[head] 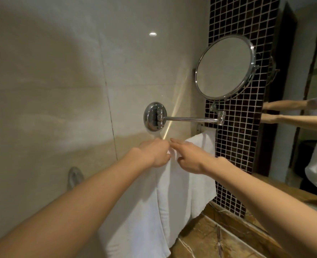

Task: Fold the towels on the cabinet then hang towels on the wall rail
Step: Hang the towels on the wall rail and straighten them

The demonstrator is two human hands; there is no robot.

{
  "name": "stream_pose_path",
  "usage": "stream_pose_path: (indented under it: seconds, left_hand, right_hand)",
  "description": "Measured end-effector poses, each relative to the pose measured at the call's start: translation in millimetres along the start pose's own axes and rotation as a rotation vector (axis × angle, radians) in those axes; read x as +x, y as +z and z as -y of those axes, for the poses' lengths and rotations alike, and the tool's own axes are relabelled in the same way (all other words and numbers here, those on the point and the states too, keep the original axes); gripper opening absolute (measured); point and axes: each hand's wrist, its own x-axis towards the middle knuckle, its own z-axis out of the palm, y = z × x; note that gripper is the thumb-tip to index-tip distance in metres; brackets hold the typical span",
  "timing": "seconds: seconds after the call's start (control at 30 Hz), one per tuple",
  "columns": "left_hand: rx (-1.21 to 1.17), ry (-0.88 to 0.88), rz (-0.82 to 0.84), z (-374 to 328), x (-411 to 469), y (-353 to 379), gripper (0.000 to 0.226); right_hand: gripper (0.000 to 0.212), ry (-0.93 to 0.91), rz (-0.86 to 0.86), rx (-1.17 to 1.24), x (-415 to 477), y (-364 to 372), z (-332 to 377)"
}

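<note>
A white towel (172, 192) hangs down from the wall rail, whose right end (200, 127) shows under the mirror arm. A second white towel (204, 144) hangs on the rail just to the right. My left hand (155, 153) grips the top edge of the nearer towel at the rail, fingers curled round the cloth. My right hand (189, 157) is right beside it, index finger stretched out over the towel's top fold and thumb against the cloth. Most of the rail is hidden behind my hands and the towels.
A round chrome mirror (225, 67) on a swing arm (189, 119) juts out from the tiled wall just above my hands. A dark mosaic strip (241, 127) runs down the right. The brown marble cabinet top (228, 235) lies below. A chrome wall fitting (75, 176) sits left.
</note>
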Motion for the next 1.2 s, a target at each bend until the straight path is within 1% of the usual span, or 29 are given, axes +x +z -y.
stream_pose_path:
  seconds: [0.07,0.17,0.27,0.43,0.53,0.6,0.7,0.93,1.1,1.2]
  left_hand:
    - [0.009,-0.027,0.005,6.4,-5.8,-2.3,0.031]
    - [-0.023,-0.04,-0.007,10.4,-11.1,0.8,0.031]
    - [-0.053,-0.056,-0.019,11.9,-14.0,2.6,0.03]
    - [-0.043,-0.077,0.028,14.3,-24.7,0.4,0.04]
    - [-0.041,-0.109,0.079,26.3,-37.0,0.8,0.044]
    - [-0.052,-0.128,0.119,34.7,-45.7,2.4,0.046]
    - [-0.101,-0.137,0.153,38.8,-54.7,4.3,0.042]
    - [-0.105,-0.111,0.132,38.6,-55.8,4.1,0.037]
    - [-0.082,-0.12,0.118,38.1,-56.3,5.2,0.039]
    - [-0.08,-0.113,0.124,39.2,-57.6,5.0,0.039]
  right_hand:
    - [0.072,-0.018,0.005,-0.018,-0.2,1.0,8.8]
    - [0.071,-0.015,-0.007,-0.012,-1.4,2.5,13.5]
    - [0.074,-0.009,0.02,-0.037,-0.6,3.1,14.5]
    - [0.074,0.054,0.038,-0.025,-0.3,-0.2,13.7]
    - [0.074,0.149,0.019,-0.032,4.5,-2.2,3.7]
    - [0.068,0.232,0.009,-0.025,9.5,-6.0,-8.9]
    - [0.056,0.3,0.071,-0.023,10.7,-10.4,-24.0]
    - [0.058,0.262,0.039,-0.054,10.4,-1.0,-29.4]
    - [0.058,0.254,0.068,-0.076,9.5,-2.3,-27.2]
    - [0.048,0.262,0.083,-0.044,8.1,-6.2,-15.1]
